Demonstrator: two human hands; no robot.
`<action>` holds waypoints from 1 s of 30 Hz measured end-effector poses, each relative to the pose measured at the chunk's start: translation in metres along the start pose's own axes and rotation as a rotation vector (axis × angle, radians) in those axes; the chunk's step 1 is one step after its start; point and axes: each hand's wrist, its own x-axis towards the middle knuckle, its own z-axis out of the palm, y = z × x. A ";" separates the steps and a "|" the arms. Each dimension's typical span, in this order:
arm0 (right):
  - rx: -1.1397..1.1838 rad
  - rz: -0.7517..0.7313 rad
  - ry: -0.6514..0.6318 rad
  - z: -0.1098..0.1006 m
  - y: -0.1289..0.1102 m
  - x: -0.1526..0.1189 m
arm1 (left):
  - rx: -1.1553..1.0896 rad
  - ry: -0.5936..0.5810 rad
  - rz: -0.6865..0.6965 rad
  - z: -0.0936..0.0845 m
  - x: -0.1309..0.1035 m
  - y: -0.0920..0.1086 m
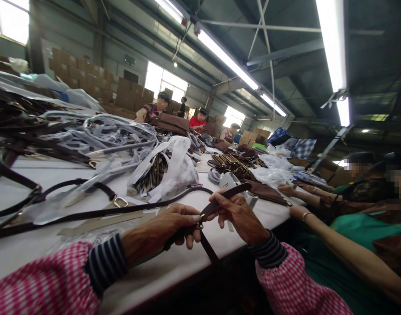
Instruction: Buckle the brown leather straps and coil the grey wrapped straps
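Note:
A dark brown leather strap [231,191] with a small gold-coloured buckle [200,223] is held between both hands over the table's near edge. My left hand [179,223] pinches it beside the buckle, thumb on top. My right hand [238,214] grips the strap's tip part, which sticks out past the thumb to the upper right. One length of strap hangs below the buckle over the table edge. Another long brown strap [148,204] runs across the table to the left, with a gold ring [121,202] near it.
Plastic-wrapped straps [118,131] and loose brown straps [16,127] heap up on the left. An open plastic bag [179,170] stands ahead. Brown pieces with gold hardware [233,164] lie farther right. Co-workers' arms [338,249] reach in along the right side of the white table [148,280].

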 end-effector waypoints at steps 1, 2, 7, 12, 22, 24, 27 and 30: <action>-0.001 -0.002 0.011 0.001 0.000 -0.001 | -0.005 0.004 0.000 0.000 0.000 -0.001; -0.002 -0.004 0.021 0.002 0.000 -0.001 | -0.008 0.009 0.001 0.000 0.000 -0.001; -0.014 -0.015 0.065 0.005 0.001 -0.003 | 0.010 0.047 -0.008 0.000 0.001 0.001; -0.238 -0.077 0.120 0.011 0.002 -0.001 | 0.098 0.144 -0.032 -0.001 0.007 -0.003; -0.990 -0.269 0.036 0.055 0.006 -0.004 | 0.500 0.344 0.108 0.011 0.003 -0.012; -0.788 -0.190 0.002 0.045 0.004 0.002 | 0.387 0.242 0.130 0.006 0.002 -0.008; -0.319 -0.065 0.009 0.019 -0.002 0.008 | 0.310 0.152 0.136 -0.007 0.004 0.000; -0.087 -0.062 0.046 -0.001 -0.009 0.005 | 0.337 0.087 0.122 -0.019 0.007 0.003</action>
